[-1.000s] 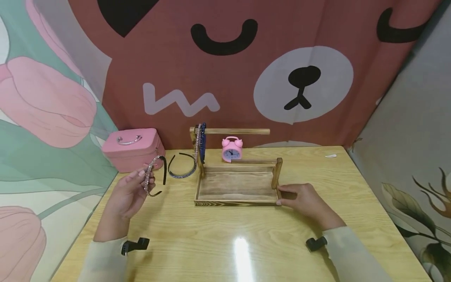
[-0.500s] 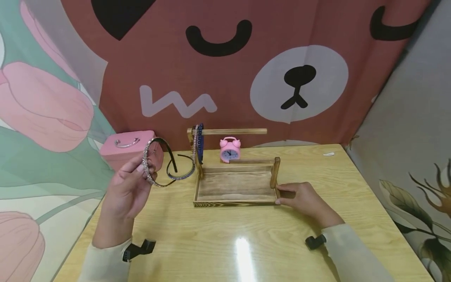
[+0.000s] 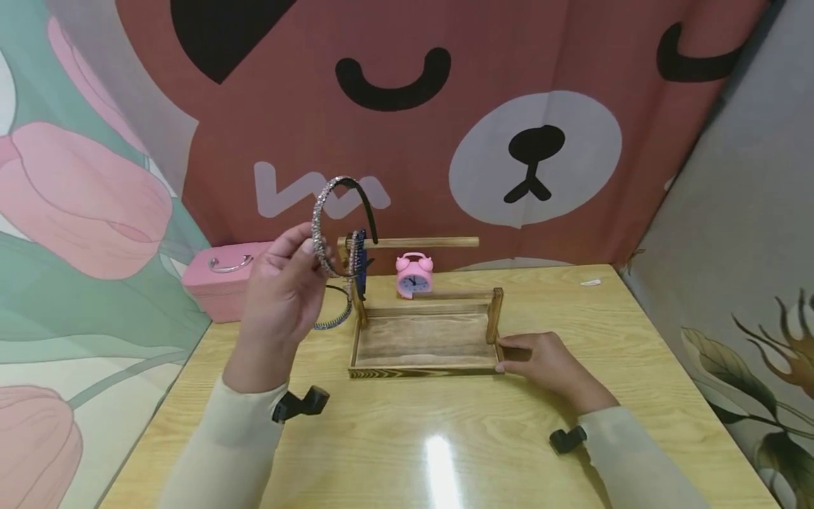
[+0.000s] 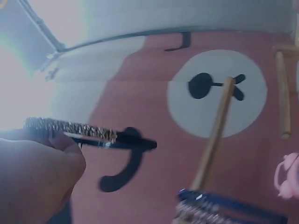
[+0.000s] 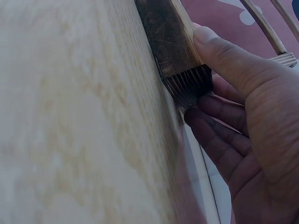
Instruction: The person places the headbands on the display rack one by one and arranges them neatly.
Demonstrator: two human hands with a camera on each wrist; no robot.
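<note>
A sparkly rhinestone headband [image 3: 319, 225] with black ends is pinched between the thumb and fingers of my left hand [image 3: 282, 304], raised near the left end of the upper bar. My right hand [image 3: 550, 366] grips the front right corner of a wooden rack [image 3: 420, 370], its thumb and fingers on either side of the tray wall in the right wrist view. Two headbands, a beaded pinkish one [image 3: 352, 258] and a blue one [image 3: 361, 272], hang at the left end of the upper bar [image 3: 426, 242]. Behind my left hand, another bluish headband [image 3: 335, 324] lies on the table.
A pink case [image 3: 216, 283] with a metal handle stands at the back left, partly behind my left hand. A pink alarm clock [image 3: 414, 276] sits behind the rack's lower bar [image 3: 454, 295]. Near the back right lies a small white object [image 3: 590, 283]. A bear-print curtain closes off the back.
My left hand has carried the rhinestone headband up and to the right, from beside the pink case to the upper bar's left end. My right hand stays on the rack's corner.
</note>
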